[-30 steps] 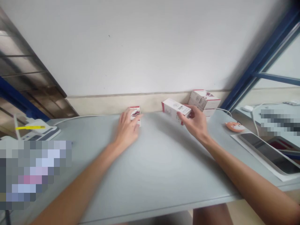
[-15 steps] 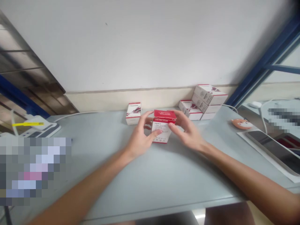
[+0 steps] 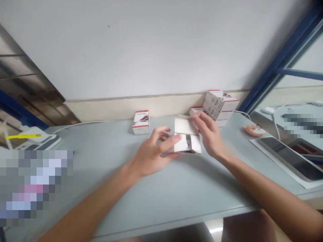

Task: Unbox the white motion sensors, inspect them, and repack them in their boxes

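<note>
A small white carton (image 3: 194,145) is on the desk with its lid up, showing a white inside and a dark gap. My left hand (image 3: 153,151) is closed on the carton's left side, a fingertip over the near edge and the thumb low at the front. The other left fingers curl beside it. At the carton's upper right, my right hand (image 3: 210,136) pinches the raised lid flap (image 3: 185,125). What lies deeper in the carton is too blurred to make out.
Behind my left hand stands a white and red box (image 3: 141,122). More such boxes (image 3: 222,102) are stacked by the wall at right. An orange animal-faced object (image 3: 254,130) and a dark flat panel (image 3: 290,156) lie right; a power strip (image 3: 37,141) sits left.
The carton, closed with its red top showing before, now has its lid lifted and its white inside visible. My right hand has moved up to the flap; the view has shifted slightly.
</note>
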The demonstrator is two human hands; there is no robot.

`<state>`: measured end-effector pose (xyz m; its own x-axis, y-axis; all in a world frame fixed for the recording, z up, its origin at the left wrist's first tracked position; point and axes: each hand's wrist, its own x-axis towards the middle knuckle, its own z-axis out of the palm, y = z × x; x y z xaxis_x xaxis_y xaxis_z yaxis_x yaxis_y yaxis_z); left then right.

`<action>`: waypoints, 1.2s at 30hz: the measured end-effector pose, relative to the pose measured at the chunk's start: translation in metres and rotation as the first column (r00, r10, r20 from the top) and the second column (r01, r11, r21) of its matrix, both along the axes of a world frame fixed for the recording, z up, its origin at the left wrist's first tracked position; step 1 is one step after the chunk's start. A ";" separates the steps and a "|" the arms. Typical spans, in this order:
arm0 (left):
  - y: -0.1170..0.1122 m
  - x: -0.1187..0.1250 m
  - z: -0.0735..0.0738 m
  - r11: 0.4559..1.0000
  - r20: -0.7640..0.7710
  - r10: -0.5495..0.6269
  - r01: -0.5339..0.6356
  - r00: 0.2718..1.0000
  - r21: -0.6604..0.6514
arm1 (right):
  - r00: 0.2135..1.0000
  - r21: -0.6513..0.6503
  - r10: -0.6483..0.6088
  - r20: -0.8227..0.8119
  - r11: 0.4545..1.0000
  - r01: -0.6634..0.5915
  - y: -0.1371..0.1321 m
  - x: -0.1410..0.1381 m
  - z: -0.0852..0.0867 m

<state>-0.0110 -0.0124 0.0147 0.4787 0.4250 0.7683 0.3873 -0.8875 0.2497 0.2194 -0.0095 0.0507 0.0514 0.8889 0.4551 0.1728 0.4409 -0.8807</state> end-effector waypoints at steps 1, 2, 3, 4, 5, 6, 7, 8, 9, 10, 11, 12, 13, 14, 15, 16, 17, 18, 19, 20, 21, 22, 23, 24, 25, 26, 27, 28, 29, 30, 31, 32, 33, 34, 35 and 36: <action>-0.001 0.000 0.004 0.992 -0.009 0.016 -0.015 1.000 0.122 | 0.999 -0.040 0.048 -0.024 0.998 -0.049 0.000 -0.001 0.001; -0.002 0.000 0.009 0.973 -0.015 0.038 -0.033 0.999 0.230 | 0.994 -0.087 0.100 -0.049 0.991 -0.104 0.001 -0.001 0.001; -0.003 -0.001 0.013 0.950 -0.032 0.062 -0.049 0.998 0.308 | 0.985 -0.140 0.154 -0.072 0.977 -0.163 0.001 -0.002 0.000; -0.004 -0.001 0.016 0.935 -0.071 0.076 -0.046 0.995 0.351 | 0.974 -0.195 0.207 -0.090 0.956 -0.221 0.001 -0.002 -0.001; -0.004 -0.001 0.019 0.933 -0.125 0.071 -0.022 0.990 0.360 | 0.961 -0.247 0.257 -0.103 0.929 -0.275 0.001 -0.002 -0.003; -0.005 -0.002 0.021 0.939 -0.179 0.051 0.013 0.983 0.343 | 0.948 -0.292 0.298 -0.111 0.902 -0.317 0.001 -0.002 -0.005; -0.005 -0.003 0.022 0.948 -0.220 0.026 0.045 0.975 0.314 | 0.940 -0.319 0.322 -0.111 0.885 -0.340 0.001 -0.003 -0.006; -0.005 -0.003 0.022 0.958 -0.243 0.003 0.067 0.970 0.279 | 0.941 -0.314 0.323 -0.098 0.887 -0.337 0.001 -0.003 -0.008; -0.005 -0.004 0.021 0.967 -0.246 -0.016 0.077 0.969 0.241 | 0.951 -0.264 0.300 -0.067 0.914 -0.307 0.000 -0.003 -0.009; -0.005 -0.004 0.019 0.977 -0.226 -0.030 0.077 0.974 0.199 | 0.965 -0.163 0.263 -0.015 0.951 -0.262 0.000 -0.002 -0.010; -0.004 -0.004 0.016 0.986 -0.192 -0.041 0.070 0.981 0.150 | 0.973 -0.028 0.224 0.054 0.975 -0.222 -0.001 -0.001 -0.010; -0.003 -0.004 0.014 0.994 -0.151 -0.053 0.067 0.987 0.091 | 0.971 0.108 0.197 0.136 0.971 -0.212 -0.002 0.000 -0.009; -0.002 -0.003 0.011 0.997 -0.102 -0.074 0.077 0.992 0.026 | 0.958 0.216 0.186 0.219 0.948 -0.234 -0.002 0.002 -0.008; -0.001 -0.002 0.008 0.994 -0.043 -0.103 0.102 0.994 -0.028 | 0.937 0.281 0.190 0.294 0.920 -0.275 -0.003 0.004 -0.006; -0.001 0.000 0.005 0.989 0.018 -0.135 0.136 0.991 -0.065 | 0.914 0.309 0.204 0.352 0.896 -0.319 -0.003 0.007 -0.004; 0.000 0.002 0.003 0.981 0.084 -0.160 0.168 0.984 -0.094 | 0.893 0.312 0.224 0.391 0.880 -0.358 -0.004 0.008 -0.002; 0.000 0.005 0.000 0.974 0.154 -0.172 0.192 0.973 -0.124 | 0.875 0.302 0.246 0.417 0.870 -0.389 -0.005 0.010 -0.001; 0.000 0.007 -0.002 0.965 0.230 -0.161 0.202 0.960 -0.167 | 0.859 0.285 0.267 0.438 0.865 -0.414 -0.005 0.010 0.000; 0.000 0.010 -0.004 0.954 0.299 -0.124 0.197 0.946 -0.227 | 0.843 0.263 0.283 0.457 0.863 -0.432 -0.006 0.010 0.000; -0.001 0.012 -0.007 0.938 0.355 -0.063 0.177 0.933 -0.297 | 0.830 0.236 0.293 0.474 0.866 -0.441 -0.007 0.009 -0.001; -0.001 0.014 -0.009 0.922 0.396 0.003 0.150 0.918 -0.356 | 0.826 0.214 0.292 0.481 0.875 -0.434 -0.007 0.008 -0.002; -0.002 0.016 -0.011 0.914 0.423 0.059 0.121 0.904 -0.387 | 0.837 0.204 0.281 0.470 0.888 -0.413 -0.008 0.007 -0.004; -0.002 0.017 -0.014 0.919 0.437 0.094 0.091 0.895 -0.383 | 0.859 0.209 0.266 0.438 0.899 -0.385 -0.008 0.006 -0.006; -0.002 0.017 -0.015 0.935 0.444 0.110 0.059 0.889 -0.349 | 0.883 0.220 0.257 0.392 0.906 -0.361 -0.007 0.005 -0.008; -0.001 0.017 -0.016 0.957 0.445 0.105 0.031 0.889 -0.287 | 0.906 0.235 0.255 0.338 0.909 -0.343 -0.007 0.005 -0.009; 0.000 0.016 -0.017 0.977 0.439 0.088 0.008 0.894 -0.212 | 0.923 0.250 0.253 0.289 0.911 -0.328 -0.005 0.006 -0.010; 0.001 0.013 -0.016 0.992 0.424 0.063 -0.010 0.903 -0.128 | 0.933 0.264 0.242 0.265 0.913 -0.312 -0.004 0.007 -0.010; 0.003 0.011 -0.015 0.999 0.397 0.040 -0.024 0.917 -0.046 | 0.939 0.282 0.210 0.273 0.915 -0.287 -0.002 0.008 -0.010; 0.006 0.008 -0.012 0.999 0.362 0.022 -0.036 0.932 0.031 | 0.938 0.303 0.157 0.309 0.918 -0.254 0.000 0.009 -0.009; 0.008 0.004 -0.010 0.993 0.321 0.015 -0.051 0.947 0.103 | 0.927 0.328 0.092 0.365 0.919 -0.220 0.002 0.010 -0.009; 0.010 0.001 -0.007 0.985 0.274 0.023 -0.069 0.962 0.158 | 0.905 0.355 0.028 0.425 0.914 -0.195 0.004 0.010 -0.009; 0.012 -0.002 -0.004 0.975 0.233 0.042 -0.091 0.972 0.204 | 0.877 0.376 -0.018 0.479 0.907 -0.187 0.005 0.009 -0.010; 0.013 -0.004 -0.001 0.965 0.198 0.068 -0.114 0.978 0.235 | 0.854 0.385 -0.038 0.519 0.902 -0.194 0.006 0.009 -0.011; 0.014 -0.006 0.001 0.958 0.167 0.091 -0.132 0.982 0.253 | 0.837 0.386 -0.037 0.547 0.898 -0.212 0.007 0.008 -0.012; 0.015 -0.007 0.002 0.953 0.138 0.105 -0.139 0.985 0.268 | 0.823 0.376 -0.020 0.568 0.896 -0.237 0.006 0.007 -0.014; 0.015 -0.007 0.003 0.950 0.106 0.107 -0.133 0.989 0.282 | 0.813 0.362 0.001 0.583 0.895 -0.261 0.005 0.006 -0.015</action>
